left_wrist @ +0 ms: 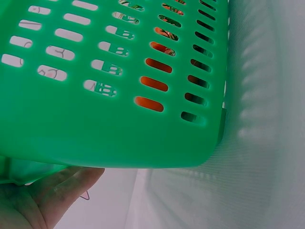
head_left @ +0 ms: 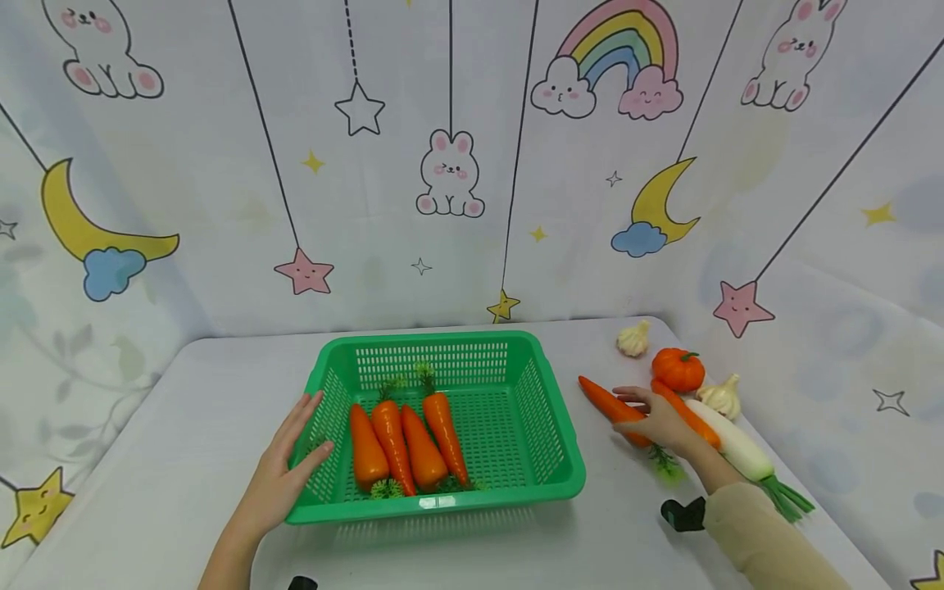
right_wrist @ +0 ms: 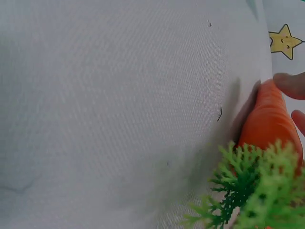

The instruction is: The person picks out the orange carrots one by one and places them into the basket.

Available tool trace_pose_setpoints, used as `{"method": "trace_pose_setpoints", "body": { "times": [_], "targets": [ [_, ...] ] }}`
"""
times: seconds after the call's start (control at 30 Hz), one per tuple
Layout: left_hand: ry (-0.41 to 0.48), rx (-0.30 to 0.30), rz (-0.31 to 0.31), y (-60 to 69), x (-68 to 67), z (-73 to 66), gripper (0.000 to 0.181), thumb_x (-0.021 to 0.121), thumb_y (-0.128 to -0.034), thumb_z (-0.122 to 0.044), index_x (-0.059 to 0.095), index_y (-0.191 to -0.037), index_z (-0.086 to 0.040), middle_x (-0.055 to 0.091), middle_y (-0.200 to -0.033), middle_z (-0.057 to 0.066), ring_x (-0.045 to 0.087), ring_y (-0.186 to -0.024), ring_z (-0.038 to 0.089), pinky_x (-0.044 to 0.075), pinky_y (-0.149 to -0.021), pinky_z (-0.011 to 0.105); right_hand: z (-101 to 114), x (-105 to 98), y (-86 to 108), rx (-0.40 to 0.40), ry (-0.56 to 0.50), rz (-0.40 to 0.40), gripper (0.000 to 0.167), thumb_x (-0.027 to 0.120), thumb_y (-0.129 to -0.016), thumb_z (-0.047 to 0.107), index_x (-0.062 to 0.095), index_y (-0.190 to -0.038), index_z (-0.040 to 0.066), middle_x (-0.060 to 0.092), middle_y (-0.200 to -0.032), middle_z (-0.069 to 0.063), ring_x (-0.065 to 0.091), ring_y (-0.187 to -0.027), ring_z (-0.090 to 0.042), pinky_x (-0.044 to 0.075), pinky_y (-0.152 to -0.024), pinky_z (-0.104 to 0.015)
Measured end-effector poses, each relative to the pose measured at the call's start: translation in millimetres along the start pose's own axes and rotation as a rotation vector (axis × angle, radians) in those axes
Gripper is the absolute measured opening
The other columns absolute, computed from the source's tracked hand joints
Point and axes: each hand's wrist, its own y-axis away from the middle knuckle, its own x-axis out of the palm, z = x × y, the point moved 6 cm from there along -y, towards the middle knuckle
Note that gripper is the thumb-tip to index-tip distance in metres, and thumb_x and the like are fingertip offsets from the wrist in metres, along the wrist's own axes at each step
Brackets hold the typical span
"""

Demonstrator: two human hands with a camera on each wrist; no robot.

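Note:
A green plastic basket (head_left: 472, 496) holds several orange carrots (head_left: 424, 451) with green tops. My left hand (head_left: 276, 471) rests at the basket's left rim, its fingers spread and thumb reaching over the edge. In the left wrist view, part of that hand (left_wrist: 57, 195) shows beside the basket's slotted wall (left_wrist: 119, 138). On the table to the right lies another carrot (head_left: 605, 399), with a leafy top (right_wrist: 262, 191). My right hand (head_left: 660, 422) is over this carrot, fingers apart; whether the fingertips touch it I cannot tell.
Right of my right hand lie a second carrot (head_left: 689, 416), a white radish (head_left: 741, 447), a small pumpkin (head_left: 677, 370) and two garlic bulbs (head_left: 633, 339). A patterned cloth (head_left: 398, 229) stands behind the white table (head_left: 199, 426).

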Motion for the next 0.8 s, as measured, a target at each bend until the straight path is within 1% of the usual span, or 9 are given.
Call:
{"method": "trace_pose_setpoints", "body": {
  "times": [0.13, 0.2, 0.33, 0.47, 0.57, 0.8],
  "targets": [
    [-0.002, -0.01, 0.003, 0.2, -0.2, 0.6, 0.062, 0.055, -0.092, -0.022, 0.025, -0.146, -0.023, 0.012, -0.151, 0.015, 0.013, -0.134, 0.043, 0.016, -0.088, 0.076, -1.3, 2.4, -0.7, 0.01, -0.003, 0.021, 0.06, 0.071, -0.077, 0.01, 0.046, -0.131, -0.001, 0.047, -0.128, -0.026, 0.046, -0.111, -0.041, 0.049, -0.084, -0.039],
    [-0.002, -0.014, 0.004, 0.1, -0.4, 0.8, 0.062, 0.055, -0.092, -0.022, 0.025, -0.146, -0.023, 0.012, -0.151, 0.015, 0.013, -0.134, 0.043, 0.016, -0.088, 0.076, -1.6, 3.2, -0.9, 0.014, -0.004, 0.023, 0.06, 0.071, -0.077, 0.008, 0.046, -0.131, -0.001, 0.046, -0.128, -0.026, 0.045, -0.112, -0.041, 0.048, -0.085, -0.04],
    [-0.007, -0.015, 0.007, -0.2, -0.3, 0.8, 0.062, 0.055, -0.0921, -0.023, 0.024, -0.146, -0.025, 0.012, -0.151, 0.015, 0.013, -0.134, 0.043, 0.015, -0.088, 0.076, -2.6, 2.8, -1.1, 0.003, 0.005, 0.01, 0.06, 0.07, -0.077, 0.008, 0.046, -0.131, -0.001, 0.047, -0.127, -0.027, 0.046, -0.11, -0.04, 0.048, -0.085, -0.04],
    [-0.008, -0.007, 0.007, -0.6, -0.2, 0.3, 0.062, 0.055, -0.0921, -0.023, 0.024, -0.146, -0.023, 0.012, -0.151, 0.015, 0.013, -0.133, 0.044, 0.016, -0.087, 0.076, -0.6, 0.9, -1.4, -0.007, 0.011, -0.019, 0.059, 0.07, -0.077, 0.008, 0.046, -0.131, -0.001, 0.048, -0.125, -0.027, 0.048, -0.106, -0.038, 0.048, -0.083, -0.038],
    [-0.009, -0.01, 0.006, -0.7, -0.5, 0.7, 0.062, 0.054, -0.0922, -0.024, 0.024, -0.146, -0.023, 0.012, -0.151, 0.014, 0.013, -0.133, 0.044, 0.016, -0.087, 0.076, 2.6, -0.5, -1.6, 0.001, 0.001, -0.039, 0.059, 0.07, -0.078, 0.009, 0.046, -0.131, 0.0, 0.049, -0.125, -0.026, 0.048, -0.106, -0.037, 0.049, -0.082, -0.035],
    [-0.007, -0.012, 0.007, -0.2, -0.3, 2.1, 0.062, 0.054, -0.0922, -0.024, 0.024, -0.146, -0.023, 0.012, -0.151, 0.014, 0.013, -0.134, 0.044, 0.016, -0.087, 0.076, 20.6, -3.6, -0.6, -0.014, -0.042, -0.079, 0.057, 0.066, -0.081, 0.008, 0.043, -0.133, 0.001, 0.047, -0.127, -0.026, 0.049, -0.106, -0.039, 0.052, -0.074, -0.029]
  ]
}}
